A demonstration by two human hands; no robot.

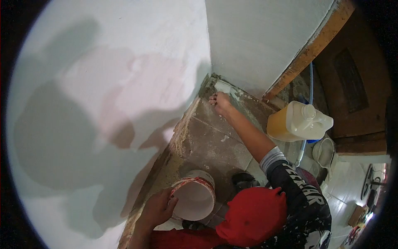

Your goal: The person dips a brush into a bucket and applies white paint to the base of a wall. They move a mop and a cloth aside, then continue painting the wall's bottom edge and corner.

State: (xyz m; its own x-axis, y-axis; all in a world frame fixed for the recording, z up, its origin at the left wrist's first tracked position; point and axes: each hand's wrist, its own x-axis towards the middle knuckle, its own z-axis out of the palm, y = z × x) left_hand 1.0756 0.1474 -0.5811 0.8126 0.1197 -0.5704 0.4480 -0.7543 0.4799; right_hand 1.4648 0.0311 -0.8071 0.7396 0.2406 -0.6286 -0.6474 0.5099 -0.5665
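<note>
My right hand (219, 103) reaches to the floor corner where two walls meet, its fingers curled. Just beyond the fingers lies a pale, flat object or smear (223, 86); what the hand grips is too small to tell. At the lower middle stands a white bucket (194, 200) with red-stained marks round its rim, its pale inside visible. My left hand (158, 209) grips the bucket's left rim, thumb and fingers closed on it.
Right of my arm stands a jug of yellow liquid (295, 121). A hose (311, 85), a pale container (323, 151) and a wooden door (352, 74) are farther right. My red-clad knee (255, 216) and a dark shoe (244, 181) are beside the bucket.
</note>
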